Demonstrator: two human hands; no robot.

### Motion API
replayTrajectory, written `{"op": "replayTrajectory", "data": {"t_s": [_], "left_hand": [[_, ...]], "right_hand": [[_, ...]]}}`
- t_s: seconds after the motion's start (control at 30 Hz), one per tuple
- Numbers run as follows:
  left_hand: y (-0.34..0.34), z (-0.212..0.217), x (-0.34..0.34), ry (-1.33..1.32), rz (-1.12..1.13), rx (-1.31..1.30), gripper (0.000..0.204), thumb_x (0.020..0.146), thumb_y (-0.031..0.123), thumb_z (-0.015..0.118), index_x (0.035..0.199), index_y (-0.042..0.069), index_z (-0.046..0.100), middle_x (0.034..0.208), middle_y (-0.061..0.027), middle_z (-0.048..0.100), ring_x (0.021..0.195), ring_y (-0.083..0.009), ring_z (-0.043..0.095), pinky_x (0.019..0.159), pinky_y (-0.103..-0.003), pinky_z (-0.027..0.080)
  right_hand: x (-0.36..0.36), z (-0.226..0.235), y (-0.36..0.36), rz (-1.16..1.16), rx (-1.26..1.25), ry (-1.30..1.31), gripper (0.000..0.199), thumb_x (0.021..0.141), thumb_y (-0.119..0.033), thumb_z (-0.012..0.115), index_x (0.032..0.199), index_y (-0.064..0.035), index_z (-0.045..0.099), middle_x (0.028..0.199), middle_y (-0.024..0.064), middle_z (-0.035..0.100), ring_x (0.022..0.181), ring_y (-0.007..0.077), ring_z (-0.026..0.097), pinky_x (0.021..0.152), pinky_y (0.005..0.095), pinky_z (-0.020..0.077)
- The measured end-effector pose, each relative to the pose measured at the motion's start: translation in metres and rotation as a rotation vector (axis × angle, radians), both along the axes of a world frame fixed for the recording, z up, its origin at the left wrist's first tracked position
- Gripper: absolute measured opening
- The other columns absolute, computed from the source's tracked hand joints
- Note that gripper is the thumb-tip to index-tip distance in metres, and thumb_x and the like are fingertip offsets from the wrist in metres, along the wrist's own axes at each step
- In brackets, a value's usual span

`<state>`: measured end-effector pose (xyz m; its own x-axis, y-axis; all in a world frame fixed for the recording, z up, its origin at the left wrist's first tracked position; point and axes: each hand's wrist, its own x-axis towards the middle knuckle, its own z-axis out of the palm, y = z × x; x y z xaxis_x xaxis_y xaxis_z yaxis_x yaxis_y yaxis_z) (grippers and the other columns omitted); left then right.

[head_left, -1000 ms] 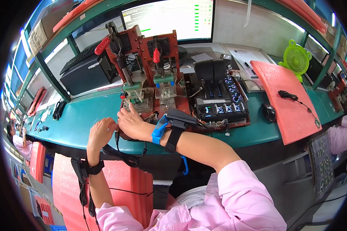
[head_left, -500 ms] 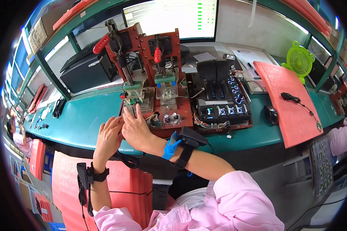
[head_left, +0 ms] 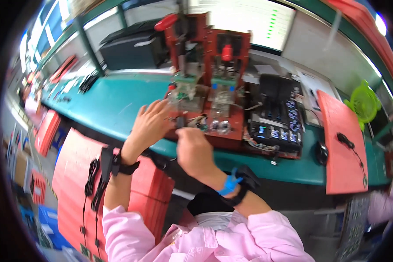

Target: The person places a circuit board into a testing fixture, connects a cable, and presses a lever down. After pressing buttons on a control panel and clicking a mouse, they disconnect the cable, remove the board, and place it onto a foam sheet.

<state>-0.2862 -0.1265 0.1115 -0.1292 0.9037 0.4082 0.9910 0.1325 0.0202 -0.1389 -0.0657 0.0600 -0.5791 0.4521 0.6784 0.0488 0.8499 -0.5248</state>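
Note:
My left hand [head_left: 149, 126] is over the front left corner of the red test fixture [head_left: 231, 127], palm down with its fingers stretched out. To its right, at the fixture's front edge, my right hand [head_left: 194, 153] is curled closed. A small dark piece [head_left: 180, 122] shows just above its fingertips. Motion blur hides whether the fingers grip it. Behind my hands, clear plates with a small green circuit board [head_left: 185, 92] sit under the left toggle clamp, whose red handle [head_left: 166, 22] sticks out to the left. A second clamp with a red handle [head_left: 227, 52] stands beside it.
Right of the fixture is a black control box [head_left: 275, 131] with lit displays. A mouse [head_left: 321, 153], a pink foam sheet [head_left: 347, 161] with a coiled cable and a green fan [head_left: 364, 104] lie beyond. Stacked pink foam [head_left: 74, 174] carrying black cables is below left.
The view has swung left, so the bench appears shifted right. My right hand has drawn back toward me and its stretched fingers have curled in. My left hand stays spread near the fixture.

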Motion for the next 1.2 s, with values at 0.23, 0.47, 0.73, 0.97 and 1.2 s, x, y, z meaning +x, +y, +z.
{"op": "replayTrajectory", "data": {"t_s": [0.23,0.47,0.73,0.97,1.2], "left_hand": [[0.017,-0.003,0.017,0.125,-0.130,-0.028,0.042,0.073,0.014,0.060,0.114,0.011,0.052,0.131,-0.0085,0.040,0.125,-0.0267,0.032,0.096,-0.044,0.031],[-0.002,-0.001,0.013,0.363,-0.140,-0.026,0.027,0.068,0.017,0.062,0.095,0.010,0.062,0.123,-0.0035,0.046,0.124,-0.0239,0.034,0.093,-0.043,0.030],[0.005,-0.019,0.017,0.370,-0.198,0.062,0.017,0.067,0.016,0.060,0.083,0.011,0.065,0.120,-0.0009,0.049,0.123,-0.0228,0.034,0.091,-0.043,0.029],[0.026,-0.022,0.026,0.249,-0.135,0.070,0.020,0.070,0.016,0.060,0.088,0.010,0.064,0.120,-0.0001,0.050,0.121,-0.0213,0.036,0.090,-0.040,0.029],[0.036,-0.018,0.061,-0.102,-0.338,0.096,0.026,0.073,0.018,0.061,0.097,0.007,0.059,0.115,-0.0052,0.051,0.117,-0.0213,0.041,0.089,-0.036,0.032]], "right_hand": [[0.010,-0.017,-0.003,0.225,-0.296,-0.179,0.030,0.078,-0.007,0.051,0.108,-0.0037,0.049,0.086,0.0178,0.059,0.072,0.0351,0.059,0.063,0.0416,0.0476],[0.001,-0.001,0.008,-0.142,-0.071,-0.388,0.053,0.077,-0.017,0.056,0.125,-0.0076,0.036,0.070,0.0165,0.061,0.061,0.0356,0.059,0.056,0.0465,0.0473],[0.009,-0.009,0.020,-0.084,-0.014,-0.516,0.066,0.077,-0.020,0.059,0.132,-0.0044,0.027,0.063,0.0139,0.061,0.057,0.0354,0.059,0.051,0.0468,0.0454],[0.015,-0.026,0.020,-0.041,-0.035,-0.293,0.062,0.078,-0.016,0.059,0.131,-0.0071,0.029,0.072,0.0118,0.062,0.063,0.0350,0.059,0.053,0.0450,0.0451],[0.078,-0.043,0.019,-0.056,-0.036,-0.465,0.025,0.078,-0.015,0.058,0.101,-0.0040,0.057,0.075,0.0132,0.062,0.063,0.0332,0.059,0.056,0.0425,0.0465]]}}
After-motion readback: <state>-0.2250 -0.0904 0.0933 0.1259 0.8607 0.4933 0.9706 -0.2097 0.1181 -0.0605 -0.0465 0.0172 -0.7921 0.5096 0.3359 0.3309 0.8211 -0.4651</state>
